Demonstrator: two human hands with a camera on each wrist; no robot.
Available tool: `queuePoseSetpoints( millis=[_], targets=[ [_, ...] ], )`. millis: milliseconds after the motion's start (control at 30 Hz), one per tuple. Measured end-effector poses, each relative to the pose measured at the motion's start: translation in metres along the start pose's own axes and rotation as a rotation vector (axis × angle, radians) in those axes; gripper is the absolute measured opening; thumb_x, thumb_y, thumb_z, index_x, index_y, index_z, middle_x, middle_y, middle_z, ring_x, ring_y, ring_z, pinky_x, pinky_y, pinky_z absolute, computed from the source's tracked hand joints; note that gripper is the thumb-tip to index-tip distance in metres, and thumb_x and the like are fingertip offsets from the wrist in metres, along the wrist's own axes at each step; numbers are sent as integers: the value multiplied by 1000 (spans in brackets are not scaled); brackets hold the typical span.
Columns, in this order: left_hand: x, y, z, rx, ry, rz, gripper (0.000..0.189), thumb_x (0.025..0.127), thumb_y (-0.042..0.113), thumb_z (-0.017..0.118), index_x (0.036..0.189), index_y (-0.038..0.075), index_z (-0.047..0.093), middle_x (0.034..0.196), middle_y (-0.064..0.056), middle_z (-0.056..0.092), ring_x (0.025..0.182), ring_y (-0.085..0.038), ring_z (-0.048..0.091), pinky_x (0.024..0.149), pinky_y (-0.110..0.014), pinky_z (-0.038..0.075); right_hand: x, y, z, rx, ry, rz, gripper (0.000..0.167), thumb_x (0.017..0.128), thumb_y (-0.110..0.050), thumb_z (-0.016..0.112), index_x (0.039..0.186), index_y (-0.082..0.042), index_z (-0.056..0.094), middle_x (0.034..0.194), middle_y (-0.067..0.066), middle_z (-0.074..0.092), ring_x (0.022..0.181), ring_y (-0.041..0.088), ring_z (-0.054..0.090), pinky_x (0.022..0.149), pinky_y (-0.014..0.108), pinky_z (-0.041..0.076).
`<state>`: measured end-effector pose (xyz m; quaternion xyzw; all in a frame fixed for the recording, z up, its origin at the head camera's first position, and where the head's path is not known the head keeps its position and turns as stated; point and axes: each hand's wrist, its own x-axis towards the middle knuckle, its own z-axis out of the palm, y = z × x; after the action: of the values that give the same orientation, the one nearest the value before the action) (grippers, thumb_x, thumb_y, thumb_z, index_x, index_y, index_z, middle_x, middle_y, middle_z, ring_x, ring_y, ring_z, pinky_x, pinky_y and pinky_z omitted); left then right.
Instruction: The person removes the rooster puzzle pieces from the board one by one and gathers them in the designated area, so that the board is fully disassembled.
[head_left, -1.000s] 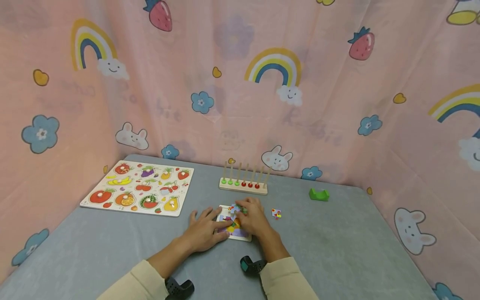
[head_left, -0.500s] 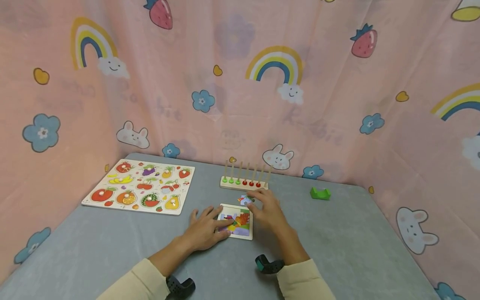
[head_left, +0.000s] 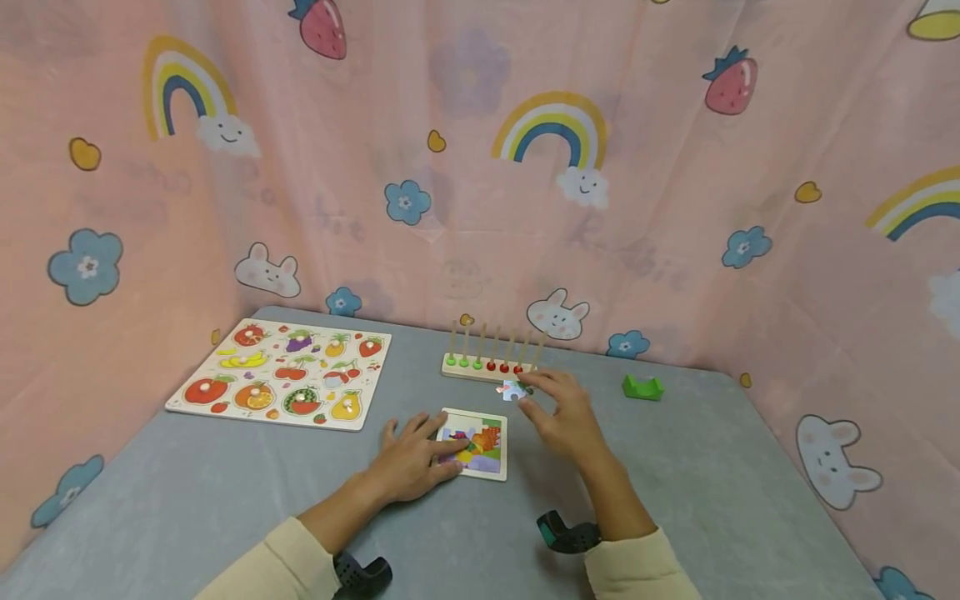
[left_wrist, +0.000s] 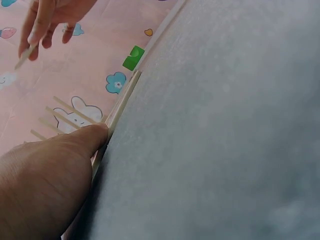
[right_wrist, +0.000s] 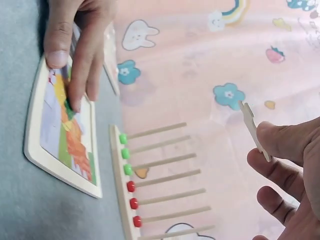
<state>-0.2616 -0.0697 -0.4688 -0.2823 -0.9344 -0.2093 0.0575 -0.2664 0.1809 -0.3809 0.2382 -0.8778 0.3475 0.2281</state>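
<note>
In the head view, my left hand [head_left: 416, 458] lies over the left side of a small wood-framed jigsaw puzzle [head_left: 491, 475]. Its index finger reaches onto the picture, and the thumb [left_wrist: 92, 137] rests at the frame's near edge in the left wrist view. Colourful pieces fill the lower part of the tray, while a pale bare strip [right_wrist: 86, 117] shows along its far side. Beyond the puzzle's far right corner, my right hand [head_left: 566, 417] pinches a light-blue jigsaw piece [head_left: 512, 390] between thumb and fingers, raised above the table. The right wrist view shows this piece edge-on.
A fruit peg board [head_left: 277, 375] lies at the back left. Behind the puzzle stands a wooden peg rack [head_left: 487, 367] with upright rods and green and red beads. A green notched block [head_left: 642, 387] sits at the right on the grey table [head_left: 712, 483]. A patterned pink curtain surrounds the table.
My right hand has lifted the blue jigsaw piece off the puzzle's far side and carried it to the right. The left hand stays on the puzzle.
</note>
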Motion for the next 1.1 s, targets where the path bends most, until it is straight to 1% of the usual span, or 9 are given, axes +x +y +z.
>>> queuePoseSetpoints(
  millis=[133, 267, 367, 600, 800, 967, 1100],
  targets=[
    [-1, 0, 1, 4, 11, 6, 40, 93, 47, 58, 129, 30, 65, 148, -13, 39, 134, -40, 31, 95, -74, 12, -1, 1, -12, 9, 9, -15, 34, 83, -1, 74, 117, -1, 69, 117, 12, 64, 110, 30, 49, 91, 52, 40],
    [0, 0, 1, 3, 12, 10, 41, 93, 48, 58, 129, 29, 65, 148, -14, 40, 134, -41, 32, 94, -74, 12, -3, 4, -24, 5, 18, -20, 33, 84, -1, 73, 117, 0, 68, 117, 13, 63, 110, 30, 49, 90, 53, 39],
    [0, 0, 1, -1, 11, 11, 41, 93, 48, 58, 129, 29, 64, 148, -14, 40, 134, -41, 32, 94, -74, 12, -5, 10, -32, -2, 34, -25, 33, 84, -1, 73, 116, 1, 68, 116, 13, 64, 110, 31, 49, 90, 54, 38],
    [-1, 1, 0, -2, 7, 8, 41, 94, 47, 57, 130, 30, 64, 149, -13, 39, 135, -41, 30, 95, -74, 12, -9, 29, -51, 20, 81, -40, 32, 84, 2, 72, 116, 1, 68, 116, 13, 64, 108, 29, 47, 86, 51, 36],
    [-1, 1, 1, -3, 6, 10, 40, 94, 47, 57, 130, 30, 64, 149, -13, 39, 135, -41, 31, 95, -74, 12, -15, 41, -66, 7, 103, -46, 33, 85, 5, 70, 117, 4, 66, 118, 16, 63, 110, 31, 47, 86, 51, 35],
    [-1, 0, 1, -6, 5, 12, 40, 93, 47, 57, 130, 31, 64, 149, -12, 39, 135, -40, 30, 95, -74, 11, -20, 50, -77, -9, 104, -9, 33, 85, 4, 69, 118, 4, 65, 118, 18, 62, 111, 32, 46, 85, 53, 35],
    [-1, -1, 2, -6, 5, 10, 40, 93, 47, 58, 130, 31, 64, 149, -12, 39, 135, -40, 30, 95, -74, 11, -25, 62, -82, -22, 99, 33, 32, 86, 4, 69, 119, 4, 65, 120, 19, 61, 112, 35, 44, 86, 58, 35]
  ],
)
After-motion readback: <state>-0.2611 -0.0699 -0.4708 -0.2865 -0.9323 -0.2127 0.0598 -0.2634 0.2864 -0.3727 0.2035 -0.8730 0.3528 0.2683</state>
